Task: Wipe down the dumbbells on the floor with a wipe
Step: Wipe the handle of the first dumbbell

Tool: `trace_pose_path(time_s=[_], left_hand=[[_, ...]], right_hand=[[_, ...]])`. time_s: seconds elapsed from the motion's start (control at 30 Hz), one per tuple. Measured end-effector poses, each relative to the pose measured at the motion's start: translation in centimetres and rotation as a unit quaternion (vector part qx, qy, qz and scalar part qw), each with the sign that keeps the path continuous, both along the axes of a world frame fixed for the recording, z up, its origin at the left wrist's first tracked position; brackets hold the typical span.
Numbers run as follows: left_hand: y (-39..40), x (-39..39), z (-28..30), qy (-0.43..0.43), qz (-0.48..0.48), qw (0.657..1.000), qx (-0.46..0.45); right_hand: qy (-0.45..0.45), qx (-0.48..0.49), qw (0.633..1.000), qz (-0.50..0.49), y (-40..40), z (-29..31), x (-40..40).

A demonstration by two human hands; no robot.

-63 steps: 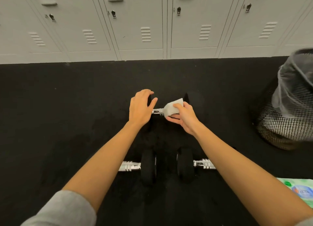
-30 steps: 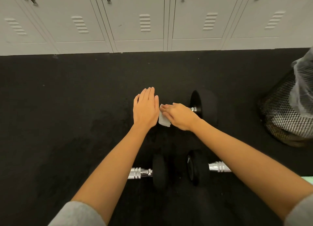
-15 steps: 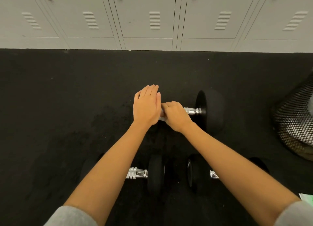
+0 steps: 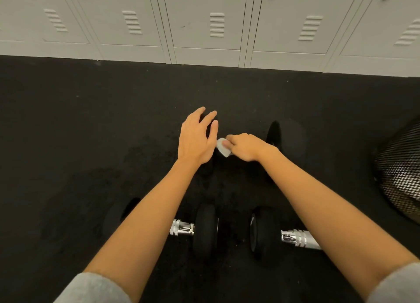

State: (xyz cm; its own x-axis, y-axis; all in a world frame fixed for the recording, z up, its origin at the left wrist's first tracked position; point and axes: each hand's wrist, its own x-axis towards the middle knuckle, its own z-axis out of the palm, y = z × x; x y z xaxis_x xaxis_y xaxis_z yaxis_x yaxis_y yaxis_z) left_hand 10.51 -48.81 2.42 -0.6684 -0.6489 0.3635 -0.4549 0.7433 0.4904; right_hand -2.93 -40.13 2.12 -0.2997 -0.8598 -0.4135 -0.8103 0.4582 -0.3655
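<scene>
At frame centre the right hand (image 4: 244, 147) pinches the wipe (image 4: 223, 147) around the far dumbbell (image 4: 285, 140)'s handle while the left hand (image 4: 196, 141), fingers spread, steadies its left head; next, probably its heads, then the two nearer dumbbells (image 4: 205, 228).

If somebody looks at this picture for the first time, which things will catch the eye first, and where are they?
First come the two bare hands at the centre: the right hand pinches a white wipe on the far dumbbell, while the left hand rests on its other end. Nearer lie two more dumbbells with shiny handles, and grey lockers line the top.
</scene>
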Motion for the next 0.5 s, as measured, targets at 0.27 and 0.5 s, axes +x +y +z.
trace_pose_path(time_s=[0.27, 0.5], left_hand=[[0.4, 0.1, 0.6, -0.029, 0.056, 0.992, 0.106], [0.6, 0.1, 0.6, -0.025, 0.065, 0.992, 0.108]], right_hand=[[0.193, -0.126, 0.972, 0.05, 2.2, -1.6, 2.3], [0.234, -0.153, 0.957, 0.074, 0.8, -2.2, 3.1]])
